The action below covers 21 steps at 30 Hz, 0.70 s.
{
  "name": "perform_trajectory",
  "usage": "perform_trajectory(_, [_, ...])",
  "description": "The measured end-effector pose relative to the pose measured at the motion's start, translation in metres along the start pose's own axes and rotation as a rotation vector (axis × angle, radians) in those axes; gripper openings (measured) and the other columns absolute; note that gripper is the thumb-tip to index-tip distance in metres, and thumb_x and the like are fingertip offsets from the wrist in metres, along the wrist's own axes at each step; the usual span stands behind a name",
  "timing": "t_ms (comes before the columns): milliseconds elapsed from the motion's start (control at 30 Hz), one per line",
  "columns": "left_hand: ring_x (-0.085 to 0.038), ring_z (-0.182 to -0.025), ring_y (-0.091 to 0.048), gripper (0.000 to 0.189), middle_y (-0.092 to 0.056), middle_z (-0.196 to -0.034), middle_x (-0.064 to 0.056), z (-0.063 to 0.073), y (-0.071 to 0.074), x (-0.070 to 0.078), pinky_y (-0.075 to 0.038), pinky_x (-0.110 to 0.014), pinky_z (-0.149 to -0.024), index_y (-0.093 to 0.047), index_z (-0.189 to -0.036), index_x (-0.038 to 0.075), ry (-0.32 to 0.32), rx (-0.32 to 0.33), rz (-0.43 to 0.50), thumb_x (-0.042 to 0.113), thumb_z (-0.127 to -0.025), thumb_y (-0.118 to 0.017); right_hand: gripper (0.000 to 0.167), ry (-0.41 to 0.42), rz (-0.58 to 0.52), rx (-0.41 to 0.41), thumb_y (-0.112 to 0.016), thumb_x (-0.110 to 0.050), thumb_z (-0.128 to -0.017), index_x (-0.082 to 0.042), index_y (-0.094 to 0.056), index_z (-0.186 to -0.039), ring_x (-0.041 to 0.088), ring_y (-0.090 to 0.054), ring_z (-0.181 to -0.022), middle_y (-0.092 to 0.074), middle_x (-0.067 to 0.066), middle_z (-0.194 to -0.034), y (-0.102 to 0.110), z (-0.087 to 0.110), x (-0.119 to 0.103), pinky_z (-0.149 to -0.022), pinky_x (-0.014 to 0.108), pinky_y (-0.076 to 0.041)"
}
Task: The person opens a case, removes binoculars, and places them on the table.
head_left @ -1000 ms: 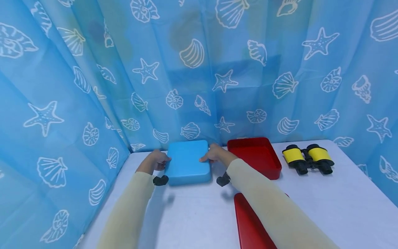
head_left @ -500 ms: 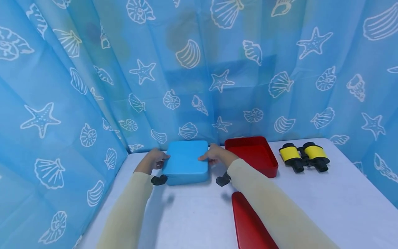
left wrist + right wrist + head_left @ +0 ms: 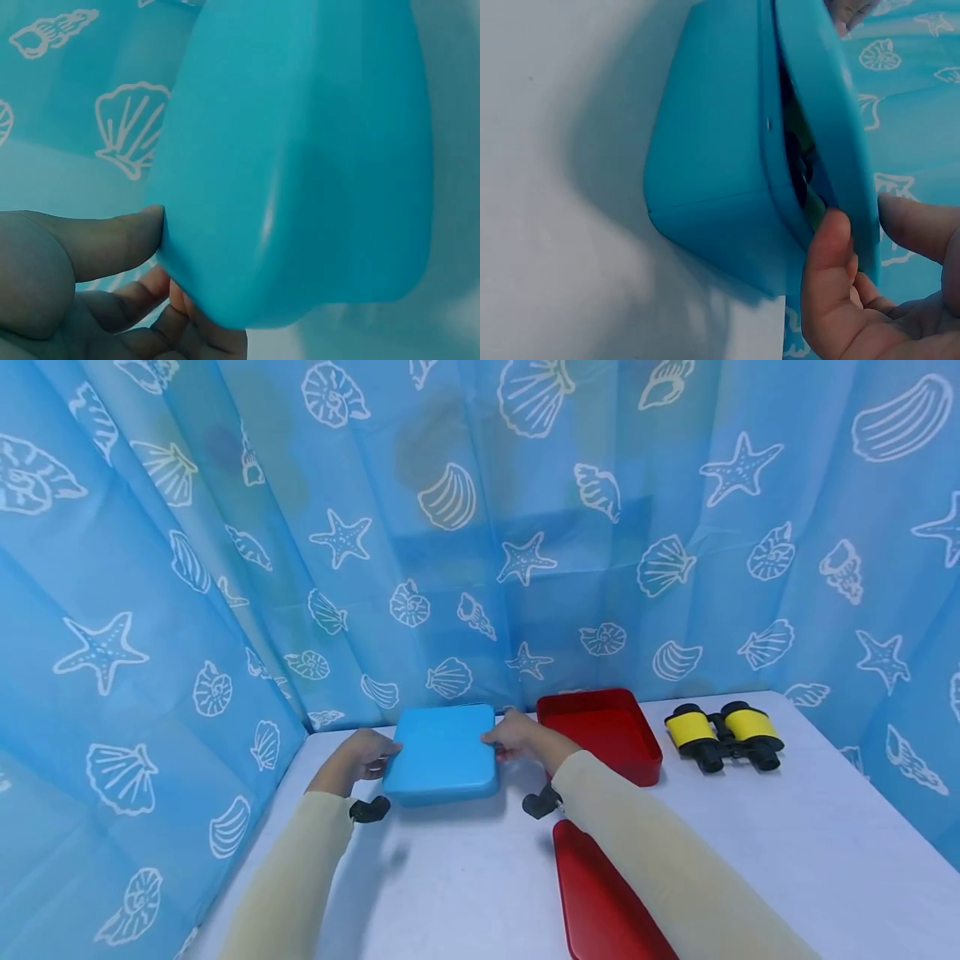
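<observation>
A blue plastic box (image 3: 705, 120) stands on the white table near the back curtain, its blue lid (image 3: 442, 747) raised along one side. My left hand (image 3: 363, 754) pinches the lid's left edge, thumb on top and fingers curled beneath. On the opposite edge, my right hand (image 3: 521, 739) grips the lid between thumb and fingers. In the right wrist view a narrow gap shows between lid and box. Through it appear dark and greenish contents (image 3: 799, 150), mostly hidden. Each wrist carries a small black device.
Right of the blue box sits an open red box (image 3: 647, 774). Its red lid (image 3: 607, 893) lies in front, partly under the right sleeve. Yellow-and-black binoculars (image 3: 723, 735) rest at the back right. A blue shell-print curtain (image 3: 465, 568) hangs around the table (image 3: 450, 877).
Both hands have shifted the blue lid slightly, and it now sits a little tilted. The left hand has moved a bit left and down. The head view has turned slightly right.
</observation>
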<state>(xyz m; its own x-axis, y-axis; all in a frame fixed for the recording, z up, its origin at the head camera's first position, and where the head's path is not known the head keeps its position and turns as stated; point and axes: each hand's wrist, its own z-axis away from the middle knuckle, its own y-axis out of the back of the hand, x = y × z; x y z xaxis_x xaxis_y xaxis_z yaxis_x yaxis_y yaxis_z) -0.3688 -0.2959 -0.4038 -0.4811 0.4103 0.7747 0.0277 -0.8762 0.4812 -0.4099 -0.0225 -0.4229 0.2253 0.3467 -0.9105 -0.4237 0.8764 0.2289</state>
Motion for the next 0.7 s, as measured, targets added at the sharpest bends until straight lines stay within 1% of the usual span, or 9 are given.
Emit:
perform_trajectory(133, [-0.038, -0.114, -0.051, 0.045, -0.05, -0.124, -0.022, 0.004, 0.002, -0.007, -0.046, -0.049, -0.096, -0.043, -0.135, -0.007, 0.012, -0.015, -0.005, 0.013, -0.098, -0.06, 0.046, -0.007, 0.036, -0.003, -0.063, -0.016, -0.095, 0.003, -0.044, -0.132, 0.027, -0.065, -0.087, -0.06, 0.017, -0.102, -0.002, 0.002, 0.005, -0.084, 0.038, -0.055])
perform_trajectory(200, [-0.038, -0.113, -0.051, 0.047, -0.05, -0.124, -0.023, 0.008, 0.004, -0.01, -0.047, -0.049, -0.096, -0.042, -0.135, -0.008, 0.008, -0.024, -0.007, 0.013, -0.097, -0.06, 0.044, -0.015, 0.035, -0.005, -0.062, -0.017, -0.096, 0.003, -0.045, -0.131, 0.027, -0.065, -0.089, -0.06, 0.016, -0.103, -0.003, 0.004, 0.007, -0.083, 0.037, -0.055])
perform_trajectory(367, [-0.039, -0.111, -0.05, 0.048, -0.049, -0.124, -0.024, 0.017, 0.007, -0.019, -0.048, -0.049, -0.094, -0.042, -0.134, -0.008, -0.023, -0.055, -0.015, 0.015, -0.097, -0.061, 0.043, -0.019, -0.006, -0.032, -0.063, -0.017, -0.096, 0.003, -0.046, -0.13, 0.026, -0.064, -0.091, -0.059, 0.016, -0.107, -0.006, 0.01, 0.013, -0.08, 0.035, -0.056])
perform_trajectory(500, [-0.038, -0.107, -0.051, 0.045, -0.049, -0.121, -0.023, 0.02, 0.009, -0.028, -0.051, -0.047, -0.089, -0.045, -0.131, -0.007, -0.034, -0.065, -0.022, 0.017, -0.097, -0.062, 0.041, -0.009, -0.044, -0.064, -0.065, -0.016, -0.095, 0.002, -0.047, -0.127, 0.027, -0.064, -0.091, -0.059, 0.017, -0.108, -0.009, 0.016, 0.017, -0.08, 0.037, -0.056])
perform_trajectory(700, [-0.033, -0.1, -0.054, 0.037, -0.052, -0.115, -0.02, 0.024, 0.01, -0.038, -0.054, -0.04, -0.079, -0.049, -0.124, -0.004, -0.04, -0.071, -0.021, 0.017, -0.097, -0.063, 0.043, 0.008, -0.052, -0.061, -0.067, -0.016, -0.094, 0.001, -0.047, -0.127, 0.028, -0.064, -0.088, -0.059, 0.018, -0.105, -0.013, 0.024, 0.019, -0.074, 0.036, -0.058])
